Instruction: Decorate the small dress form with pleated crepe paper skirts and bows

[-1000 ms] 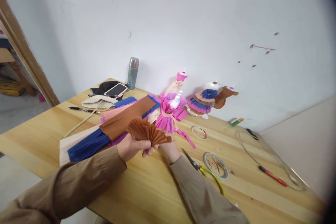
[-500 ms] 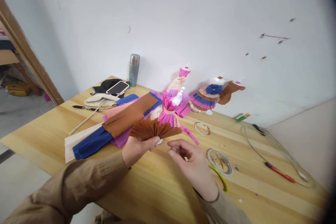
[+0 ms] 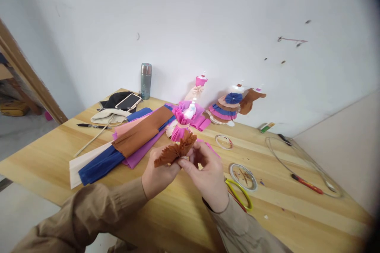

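A brown pleated crepe paper fan (image 3: 175, 152) is above the table, its folds gathered at the bottom. My left hand (image 3: 158, 176) grips its gathered base from the left. From the right, the thumb and fingers of my right hand (image 3: 209, 174) pinch the same base; exactly what lies between those fingertips is partly hidden. Just behind the fan stands a white figure (image 3: 190, 110) wrapped in pink crepe paper (image 3: 179, 131). To the left of my hands lie folded crepe paper strips, with a brown one (image 3: 142, 130) on top and a blue one (image 3: 101, 166) below.
Yellow-handled scissors (image 3: 248, 195) and a round ring (image 3: 255, 184) lie right of my right hand. Farther right is a red-handled tool (image 3: 308, 184) with a cord. Several paper-dressed figures, one with a blue rosette (image 3: 233, 98), stand by the wall near a thermos (image 3: 145, 83) and phone (image 3: 128, 101).
My right hand has moved left and up to the fan's base. The fan, spread wide before, is now turned and narrower. The view has shifted slightly right.
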### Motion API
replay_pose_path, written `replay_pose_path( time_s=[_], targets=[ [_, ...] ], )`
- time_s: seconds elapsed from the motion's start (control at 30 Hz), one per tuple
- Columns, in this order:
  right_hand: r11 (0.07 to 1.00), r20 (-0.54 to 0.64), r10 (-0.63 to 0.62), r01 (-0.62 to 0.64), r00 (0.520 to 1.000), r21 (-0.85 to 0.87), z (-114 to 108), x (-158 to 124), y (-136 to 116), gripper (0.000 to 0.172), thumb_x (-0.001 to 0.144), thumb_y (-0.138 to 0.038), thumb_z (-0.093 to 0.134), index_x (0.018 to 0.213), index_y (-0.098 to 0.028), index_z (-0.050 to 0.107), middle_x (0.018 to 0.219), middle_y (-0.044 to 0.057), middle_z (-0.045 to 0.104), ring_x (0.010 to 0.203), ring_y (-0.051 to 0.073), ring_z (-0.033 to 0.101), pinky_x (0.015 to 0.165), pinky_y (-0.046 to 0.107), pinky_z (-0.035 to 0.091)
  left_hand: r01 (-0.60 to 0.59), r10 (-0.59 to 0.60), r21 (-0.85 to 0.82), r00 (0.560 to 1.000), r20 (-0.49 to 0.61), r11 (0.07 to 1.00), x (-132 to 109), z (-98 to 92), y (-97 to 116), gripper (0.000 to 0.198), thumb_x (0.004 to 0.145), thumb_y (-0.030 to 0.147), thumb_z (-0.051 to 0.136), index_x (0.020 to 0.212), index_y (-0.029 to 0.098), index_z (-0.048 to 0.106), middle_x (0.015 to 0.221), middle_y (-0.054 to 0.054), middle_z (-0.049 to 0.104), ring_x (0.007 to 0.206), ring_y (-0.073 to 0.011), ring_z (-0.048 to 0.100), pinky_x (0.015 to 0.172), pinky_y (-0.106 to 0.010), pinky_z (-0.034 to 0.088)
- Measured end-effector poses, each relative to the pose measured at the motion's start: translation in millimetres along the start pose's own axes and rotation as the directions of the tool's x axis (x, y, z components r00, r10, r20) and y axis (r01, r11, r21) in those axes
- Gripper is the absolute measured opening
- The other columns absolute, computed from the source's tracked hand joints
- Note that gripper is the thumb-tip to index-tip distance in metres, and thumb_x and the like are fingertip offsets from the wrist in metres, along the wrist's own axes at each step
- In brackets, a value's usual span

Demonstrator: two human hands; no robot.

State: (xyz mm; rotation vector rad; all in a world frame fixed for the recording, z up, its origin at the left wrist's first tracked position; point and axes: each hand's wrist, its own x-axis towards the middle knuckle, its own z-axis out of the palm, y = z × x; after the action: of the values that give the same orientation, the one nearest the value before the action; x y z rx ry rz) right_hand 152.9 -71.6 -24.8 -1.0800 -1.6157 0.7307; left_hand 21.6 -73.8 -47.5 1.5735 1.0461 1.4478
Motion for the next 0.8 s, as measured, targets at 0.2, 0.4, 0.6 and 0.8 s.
replay_pose_path(
  time_s=[0.2,0.4,0.6,0.8],
  targets=[
    [0.991,0.029,-0.002,-0.002,1.000,0.136,-16.6,7.7,-2.8,0.019,0.078,-0.030,0.064,0.093,-0.017,0.064,0.062,-0.002,0.058,0.051,0.012,0.053,0.048,0.025,0.044,0.416,-0.338,-0.468,0.909,0.244,0.780,8.5,2.3,10.7,0.031,0.071,0.039,0.073,0.082,0.012,0.063,0.061,-0.001,0.061,0.048,-0.0105,0.055,0.043,-0.021,0.045],
    [0.996,0.123,-0.006,-0.005,0.992,0.091,-41.4,15.4,-10.3,0.026,0.087,-0.039,0.059,0.072,-0.017,0.063,0.055,-0.002,0.053,0.045,0.009,0.043,0.042,0.022,0.035,0.447,-0.256,-0.552,0.885,0.390,0.704,5.7,0.4,13.5,0.038,0.072,0.042,0.076,0.091,0.011,0.063,0.073,-0.005,0.065,0.048,-0.0093,0.057,0.040,-0.019,0.043],
    [0.975,0.492,-0.098,-0.016,0.865,0.222,-62.3,25.3,-7.3,0.040,0.088,-0.056,0.056,0.079,-0.018,0.066,0.059,0.002,0.059,0.052,0.014,0.053,0.049,0.026,0.043,0.490,-0.159,-0.509,0.812,0.561,0.707,11.9,0.1,20.2,0.036,0.074,0.040,0.076,0.088,0.010,0.065,0.074,-0.006,0.066,0.049,-0.0099,0.059,0.042,-0.020,0.046],
    [0.953,0.609,-0.076,-0.122,0.790,0.277,-82.4,37.3,18.3,0.042,0.072,-0.058,0.073,0.083,-0.017,0.071,0.064,0.005,0.064,0.061,0.020,0.063,0.057,0.033,0.054,0.672,-0.117,-0.437,0.613,0.782,0.598,22.0,9.1,21.3,0.042,0.069,0.045,0.080,0.089,0.010,0.069,0.073,-0.007,0.067,0.049,-0.0107,0.059,0.041,-0.020,0.045]
  ],
)
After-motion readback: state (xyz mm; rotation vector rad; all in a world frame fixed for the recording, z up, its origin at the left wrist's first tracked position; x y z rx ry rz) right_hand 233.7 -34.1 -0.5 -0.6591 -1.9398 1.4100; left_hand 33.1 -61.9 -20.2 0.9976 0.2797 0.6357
